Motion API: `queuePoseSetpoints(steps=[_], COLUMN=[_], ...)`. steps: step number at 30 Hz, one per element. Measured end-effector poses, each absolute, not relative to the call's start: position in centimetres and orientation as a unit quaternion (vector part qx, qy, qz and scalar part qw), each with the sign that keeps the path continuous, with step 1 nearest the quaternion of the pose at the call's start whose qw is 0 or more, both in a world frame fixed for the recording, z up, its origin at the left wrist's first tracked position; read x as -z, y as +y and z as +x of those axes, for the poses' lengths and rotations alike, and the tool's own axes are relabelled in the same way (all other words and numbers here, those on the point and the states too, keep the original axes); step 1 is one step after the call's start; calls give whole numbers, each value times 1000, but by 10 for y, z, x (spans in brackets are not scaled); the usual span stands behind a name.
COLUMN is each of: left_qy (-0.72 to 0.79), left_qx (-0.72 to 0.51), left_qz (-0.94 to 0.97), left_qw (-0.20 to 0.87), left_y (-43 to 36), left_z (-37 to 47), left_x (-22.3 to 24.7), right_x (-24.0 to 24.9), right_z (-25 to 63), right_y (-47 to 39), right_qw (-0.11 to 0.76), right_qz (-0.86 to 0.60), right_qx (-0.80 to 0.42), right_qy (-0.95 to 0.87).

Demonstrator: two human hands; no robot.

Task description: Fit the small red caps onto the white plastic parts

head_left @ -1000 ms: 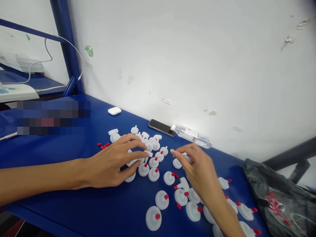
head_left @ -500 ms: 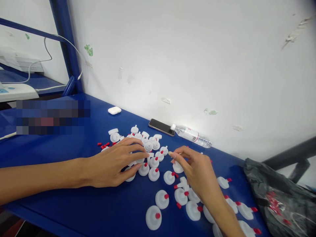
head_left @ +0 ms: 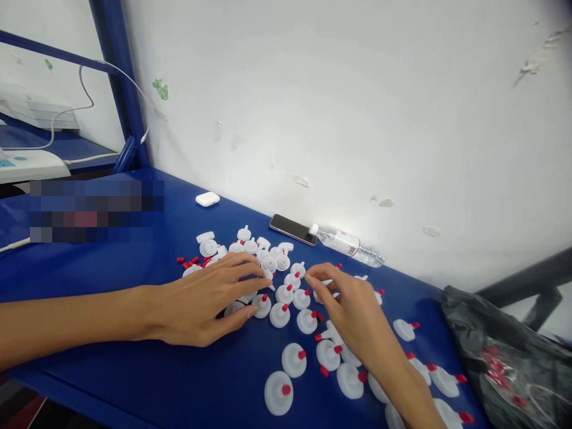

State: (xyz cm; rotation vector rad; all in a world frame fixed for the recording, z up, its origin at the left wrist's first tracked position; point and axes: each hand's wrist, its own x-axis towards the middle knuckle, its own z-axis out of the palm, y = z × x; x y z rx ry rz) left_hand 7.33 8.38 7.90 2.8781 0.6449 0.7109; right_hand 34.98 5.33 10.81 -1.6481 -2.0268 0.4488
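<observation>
Over a cluster of white plastic nozzle caps (head_left: 269,264), my left hand (head_left: 214,292) is spread with fingers apart. Its fingertips rest among the caps, near one with a red tip (head_left: 261,305). To the right, my right hand (head_left: 348,298) has thumb and index fingertips brought together beside a red-tipped cap (head_left: 292,280). Whatever sits between those fingertips, if anything, is too small or hidden to tell. Another white cap (head_left: 322,291) shows partly behind this hand. Red-tipped caps (head_left: 279,393) stand in front, and several small loose red tips (head_left: 190,263) lie left of the cluster.
The blue table (head_left: 179,381) meets a white wall. Along its back lie a white earbud case (head_left: 208,199), a phone (head_left: 292,229) and a plastic bottle (head_left: 346,243). A dark plastic bag (head_left: 469,322) with red pieces stands at right. A blue metal post (head_left: 118,77) rises back left.
A red-tipped cap now stands just left of my right hand, where bare table showed before. My left thumb has spread slightly from its fingers. My right fingertips have drawn back a little.
</observation>
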Motion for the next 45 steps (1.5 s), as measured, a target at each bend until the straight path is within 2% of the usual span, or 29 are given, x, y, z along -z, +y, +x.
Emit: queuePoseSetpoints(steps=[4,7,11,18,25,28,31,38,45], left_qy=[201,194,177,142,128,141,173,232,289], left_qx=[-248,-263,-309,-406,-439,-435,-413,-399,-386], left_qz=[946,944,933,903,888,888,894,870,821], left_qw=[52,54,44,-11,-49,-43,-16,173,306], left_y=[82,82,83,87,92,90,89,88,86], left_z=[73,72,73,78,75,74,75,77,80], left_x=[-81,-80,-79,-82,-78,-76,-75,-79,-81], right_x=[-119,-126,-126,-121,-119,-120,-123,-127,-116], right_z=[358,365,369,369,367,368,367,350,329], right_y=[50,49,48,48,51,50,50,42,36], right_qw=[153,74,14,-15,-12,27,104,276,403], right_qz=[-646,-655,-656,-667,-644,-655,-648,-564,-442], right_qx=[-92,-117,-143,-151,-143,-124,-123,-138,-201], right_qy=[-742,-743,-741,-729,-751,-745,-745,-766,-775])
